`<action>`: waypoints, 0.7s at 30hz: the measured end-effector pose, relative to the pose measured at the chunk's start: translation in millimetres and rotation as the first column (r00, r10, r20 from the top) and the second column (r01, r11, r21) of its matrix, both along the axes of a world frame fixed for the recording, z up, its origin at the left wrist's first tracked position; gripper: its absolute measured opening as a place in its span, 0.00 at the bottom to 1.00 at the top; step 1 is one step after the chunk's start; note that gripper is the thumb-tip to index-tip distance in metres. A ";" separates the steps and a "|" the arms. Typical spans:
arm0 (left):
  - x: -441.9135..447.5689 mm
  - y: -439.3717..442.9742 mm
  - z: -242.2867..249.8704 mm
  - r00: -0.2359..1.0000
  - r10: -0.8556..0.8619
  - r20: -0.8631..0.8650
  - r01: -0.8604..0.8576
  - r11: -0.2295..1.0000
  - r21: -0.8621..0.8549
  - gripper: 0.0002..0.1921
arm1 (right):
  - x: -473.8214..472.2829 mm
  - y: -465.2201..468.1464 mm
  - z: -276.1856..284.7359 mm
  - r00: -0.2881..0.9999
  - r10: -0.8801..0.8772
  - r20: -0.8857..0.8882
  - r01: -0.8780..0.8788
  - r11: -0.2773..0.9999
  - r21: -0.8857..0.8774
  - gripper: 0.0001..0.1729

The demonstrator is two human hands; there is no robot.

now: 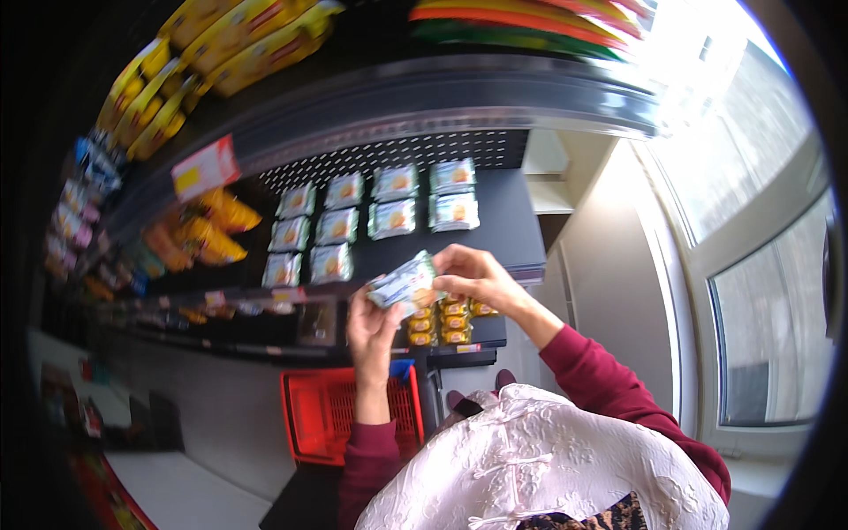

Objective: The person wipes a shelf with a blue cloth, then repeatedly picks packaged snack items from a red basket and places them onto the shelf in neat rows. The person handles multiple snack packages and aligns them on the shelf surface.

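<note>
A white and green snack packet (401, 281) is held in front of a dark shelf, tilted and slightly blurred. My left hand (371, 324) grips its left end, the thumb lying over the front. At the packet's right end, the fingertips and thumb of my right hand (474, 275) pinch the edge. Similar packets (391, 217) lie flat in rows on the shelf (500, 218) just beyond my hands. The front of the two columns on the right shows bare shelf surface.
Below my hands, a lower shelf holds yellow packs (455, 323). A red plastic basket (318, 417) stands behind my left forearm. Orange and yellow bags (212, 228) lie to the left. An upper shelf edge (424, 93) juts out above. A glazed door or window (762, 298) is at right.
</note>
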State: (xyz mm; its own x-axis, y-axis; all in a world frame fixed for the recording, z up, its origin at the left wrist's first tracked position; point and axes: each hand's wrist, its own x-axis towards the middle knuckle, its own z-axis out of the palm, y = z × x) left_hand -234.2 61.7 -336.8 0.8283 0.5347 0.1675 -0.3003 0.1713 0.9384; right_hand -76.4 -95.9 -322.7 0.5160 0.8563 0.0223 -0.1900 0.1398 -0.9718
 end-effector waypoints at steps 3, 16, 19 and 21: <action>-14.2 -8.3 6.3 1.000 0.002 0.008 -0.002 1.000 -0.025 0.24 | -9.8 -2.9 5.3 1.000 0.002 -0.005 -0.002 0.999 -0.054 0.11; -73.0 -9.5 -15.1 0.985 0.173 -0.005 -0.173 0.984 -0.051 0.23 | -55.6 22.1 -11.7 0.991 0.127 -0.036 -0.130 0.988 -0.081 0.11; -93.6 -4.6 -42.6 0.988 0.156 -0.018 -0.156 0.964 -0.215 0.21 | -65.7 30.9 -18.8 0.979 0.166 0.120 -0.143 0.972 -0.184 0.14; -110.0 -2.9 -72.1 0.984 0.174 -0.030 -0.174 0.931 -0.322 0.20 | -70.4 38.2 -22.7 0.951 0.138 0.276 -0.055 0.956 -0.289 0.14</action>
State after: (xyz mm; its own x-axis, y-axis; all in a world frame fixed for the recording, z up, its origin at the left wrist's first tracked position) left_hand -344.2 58.7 -408.9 0.7173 0.6957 -0.0384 -0.3518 0.4092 0.8419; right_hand -146.8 -57.7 -345.5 0.4372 0.8954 -0.0845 0.1068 -0.1449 -0.9837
